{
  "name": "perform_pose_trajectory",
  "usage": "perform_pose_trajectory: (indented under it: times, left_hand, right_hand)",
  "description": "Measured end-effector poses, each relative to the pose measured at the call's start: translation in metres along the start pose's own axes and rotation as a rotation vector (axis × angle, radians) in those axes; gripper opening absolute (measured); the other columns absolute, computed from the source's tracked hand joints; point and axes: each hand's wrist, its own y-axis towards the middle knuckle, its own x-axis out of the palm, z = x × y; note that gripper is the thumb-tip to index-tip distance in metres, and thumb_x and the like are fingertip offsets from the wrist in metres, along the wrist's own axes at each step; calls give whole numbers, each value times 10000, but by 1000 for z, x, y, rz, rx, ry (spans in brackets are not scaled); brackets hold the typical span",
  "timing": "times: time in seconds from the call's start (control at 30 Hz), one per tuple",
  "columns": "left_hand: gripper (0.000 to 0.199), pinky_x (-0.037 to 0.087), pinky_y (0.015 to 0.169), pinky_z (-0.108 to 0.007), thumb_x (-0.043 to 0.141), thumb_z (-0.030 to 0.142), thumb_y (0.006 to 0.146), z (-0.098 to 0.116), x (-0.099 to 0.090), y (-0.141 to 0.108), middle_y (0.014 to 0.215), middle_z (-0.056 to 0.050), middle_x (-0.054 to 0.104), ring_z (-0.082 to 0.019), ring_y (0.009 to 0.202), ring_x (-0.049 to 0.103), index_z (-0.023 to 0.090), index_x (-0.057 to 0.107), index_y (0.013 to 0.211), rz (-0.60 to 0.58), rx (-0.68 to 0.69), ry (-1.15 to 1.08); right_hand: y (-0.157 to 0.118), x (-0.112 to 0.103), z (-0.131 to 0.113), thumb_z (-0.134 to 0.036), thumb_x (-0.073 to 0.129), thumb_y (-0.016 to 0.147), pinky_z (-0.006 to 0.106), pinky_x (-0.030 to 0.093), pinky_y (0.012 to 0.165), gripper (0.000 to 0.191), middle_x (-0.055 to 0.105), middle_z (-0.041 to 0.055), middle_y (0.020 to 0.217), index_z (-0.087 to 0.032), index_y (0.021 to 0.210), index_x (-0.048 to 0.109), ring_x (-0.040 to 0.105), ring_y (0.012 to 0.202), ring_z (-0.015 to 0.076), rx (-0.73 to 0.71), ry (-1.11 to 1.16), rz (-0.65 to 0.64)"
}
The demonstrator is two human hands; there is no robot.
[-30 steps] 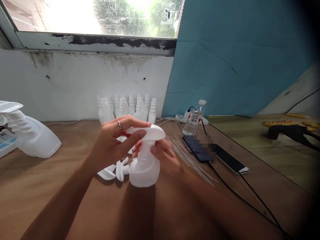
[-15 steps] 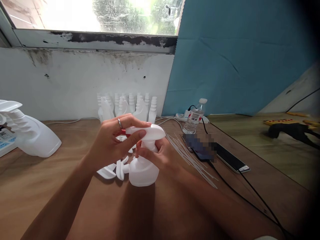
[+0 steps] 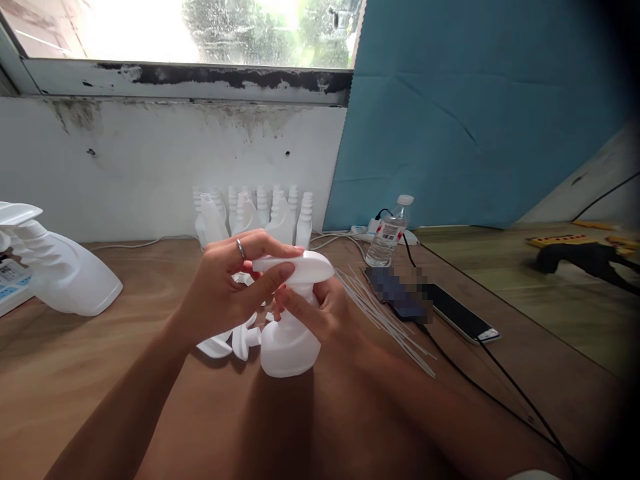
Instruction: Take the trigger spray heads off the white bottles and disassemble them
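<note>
A white spray bottle point(image 3: 290, 348) stands upright on the wooden table, with a white spray head point(image 3: 316, 268) on its neck. My left hand point(image 3: 227, 287), a ring on one finger, pinches the spray head between thumb and fingers from the left. Wrapped round the bottle's neck from the right is my right hand point(image 3: 320, 310), its fingers partly hidden. Loose white spray heads point(image 3: 241, 341) lie just left of the bottle, partly covered by my left hand.
Several open white bottles point(image 3: 283, 217) stand by the wall. Assembled spray bottles point(image 3: 75, 273) are at the left. To the right are thin white tubes point(image 3: 385, 320), a clear water bottle point(image 3: 387, 237), a phone point(image 3: 463, 313), another dark device point(image 3: 395, 293) and black cables point(image 3: 480, 380).
The spray bottle and spray head have shifted slightly right and down, with both hands still on them. The fingers of my right hand have moved a little round the neck.
</note>
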Motion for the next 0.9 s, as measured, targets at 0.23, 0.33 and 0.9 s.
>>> perform_pose_trajectory:
  times: [0.23, 0.33, 0.9]
  left_hand:
    - [163, 477, 549, -237, 666, 240, 820, -1, 0, 0, 841, -48, 671, -119, 648, 593, 180, 707, 966, 11, 8, 18]
    - [158, 485, 546, -234, 668, 238, 818, -1, 0, -1, 829, -41, 669, -114, 629, 595, 179, 705, 960, 16, 6, 9]
    - [428, 540, 775, -317, 756, 426, 696, -13, 56, -5, 903, -60, 690, -219, 881, 650, 180, 651, 1030, -81, -416, -446]
  right_hand:
    - [0, -2, 1, -475, 592, 846, 349, 525, 598, 291, 613, 42, 710, -189, 871, 545, 611, 637, 178, -117, 14, -68]
    - [1, 3, -3, -478, 634, 811, 343, 525, 561, 293, 595, 21, 670, -207, 841, 528, 600, 598, 173, -84, -35, -20]
    - [0, -4, 4, -194, 638, 673, 409, 549, 720, 173, 646, 42, 829, -240, 821, 561, 626, 818, 257, -263, -510, 2]
